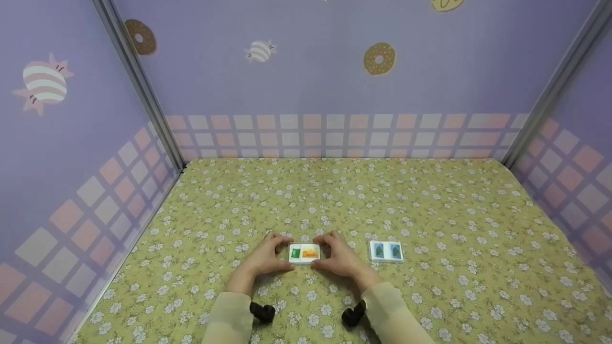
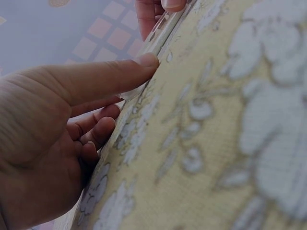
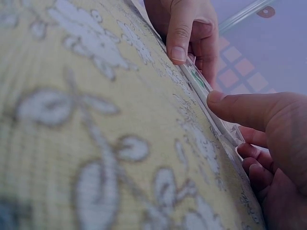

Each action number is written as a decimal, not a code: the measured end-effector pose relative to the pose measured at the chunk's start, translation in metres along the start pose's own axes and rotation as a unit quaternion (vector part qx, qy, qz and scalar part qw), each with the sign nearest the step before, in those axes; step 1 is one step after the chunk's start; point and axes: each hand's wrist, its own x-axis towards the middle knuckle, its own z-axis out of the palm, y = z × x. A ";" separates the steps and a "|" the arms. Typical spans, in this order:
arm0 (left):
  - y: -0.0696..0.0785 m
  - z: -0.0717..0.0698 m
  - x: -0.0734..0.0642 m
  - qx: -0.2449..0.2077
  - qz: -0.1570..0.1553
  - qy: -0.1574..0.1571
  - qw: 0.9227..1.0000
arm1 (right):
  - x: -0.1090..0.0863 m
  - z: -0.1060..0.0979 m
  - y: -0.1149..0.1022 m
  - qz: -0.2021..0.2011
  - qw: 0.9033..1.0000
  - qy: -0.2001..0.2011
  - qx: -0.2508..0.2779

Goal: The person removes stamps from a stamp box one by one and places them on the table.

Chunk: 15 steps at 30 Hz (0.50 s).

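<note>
A flat white picture card in a clear plastic case [image 1: 304, 253] lies on the flowered cloth in front of me, a green picture on its left half and an orange one on its right. My left hand [image 1: 264, 256] grips the left end, thumb on the near edge and fingers at the far edge. On the right end my right hand [image 1: 343, 257] does the same, its thumb [image 3: 235, 106] against the case's side. Seen low in the right wrist view, the case's edge [image 3: 209, 99] is clear, with green showing through. Fingers hide both its ends.
To the right of my right hand lies a second clear-cased card [image 1: 386, 251] with two blue pictures. A yellow-green flowered cloth [image 1: 334, 191] covers the table. Purple panels [image 1: 315, 86] with pink and white squares stand behind and at both sides.
</note>
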 end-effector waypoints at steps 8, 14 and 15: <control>0.001 -0.001 -0.001 0.004 0.000 -0.001 1.000 | -0.001 0.000 0.001 -0.002 1.000 0.000 0.007; 0.001 0.000 -0.001 0.003 -0.008 0.003 1.000 | -0.001 -0.001 0.001 -0.003 1.000 -0.002 0.016; 0.001 0.000 -0.001 0.003 -0.009 0.003 1.000 | -0.001 -0.001 0.000 -0.002 1.000 -0.002 0.018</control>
